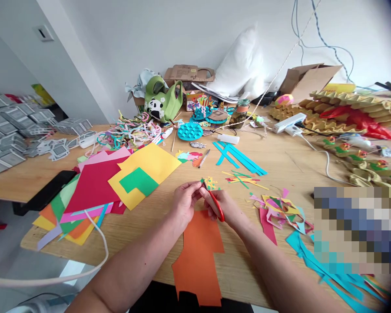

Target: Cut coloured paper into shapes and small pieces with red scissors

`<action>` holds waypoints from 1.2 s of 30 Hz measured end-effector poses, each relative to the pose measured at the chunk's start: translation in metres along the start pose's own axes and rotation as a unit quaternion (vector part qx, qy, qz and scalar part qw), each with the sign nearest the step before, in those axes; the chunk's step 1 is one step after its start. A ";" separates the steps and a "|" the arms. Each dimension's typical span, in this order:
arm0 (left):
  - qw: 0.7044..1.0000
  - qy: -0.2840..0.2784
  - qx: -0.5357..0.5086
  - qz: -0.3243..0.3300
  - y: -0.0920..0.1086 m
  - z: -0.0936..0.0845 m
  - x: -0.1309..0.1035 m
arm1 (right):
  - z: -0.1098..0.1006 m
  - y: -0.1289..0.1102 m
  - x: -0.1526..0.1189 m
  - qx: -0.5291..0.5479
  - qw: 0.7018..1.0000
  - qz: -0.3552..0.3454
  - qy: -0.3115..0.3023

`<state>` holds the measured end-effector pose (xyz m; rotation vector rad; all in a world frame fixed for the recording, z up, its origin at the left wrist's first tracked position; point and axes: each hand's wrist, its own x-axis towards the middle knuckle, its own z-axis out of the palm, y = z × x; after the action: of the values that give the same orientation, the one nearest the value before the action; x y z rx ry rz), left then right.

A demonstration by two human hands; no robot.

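Note:
Near the middle of the table, my right hand (220,204) is closed on scissors with red handles (219,208), their dark blades pointing up and to the left. My left hand (185,198) meets it at the blades, thumb and fingers pinched together; a tiny green bit shows at the fingertips, too small to make out. Small yellow and green paper snippets (211,183) lie just beyond the hands. Beneath both hands, a cut orange sheet (198,261) reaches to the table's front edge.
Coloured sheets (91,187) are piled at the left, near a white cable (106,248). Blue strips (241,158) lie behind the hands, paper scraps (280,211) to the right. Farther back stand a green bag (169,102), a blue tray (190,131) and egg cartons (299,115).

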<state>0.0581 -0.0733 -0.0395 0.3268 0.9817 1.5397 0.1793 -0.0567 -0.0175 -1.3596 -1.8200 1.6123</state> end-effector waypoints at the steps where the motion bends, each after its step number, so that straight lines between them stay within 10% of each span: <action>1: 1.000 0.004 -0.003 0.002 -0.001 0.000 -0.001 | 0.000 0.000 0.000 -0.002 1.000 -0.001 -0.001; 36: 1.000 0.018 -0.019 0.011 -0.008 0.002 -0.006 | 0.003 0.009 0.005 -0.039 0.999 -0.015 0.026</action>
<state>0.0663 -0.0787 -0.0427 0.2837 0.9785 1.5880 0.1784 -0.0558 -0.0284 -1.3885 -1.8816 1.4910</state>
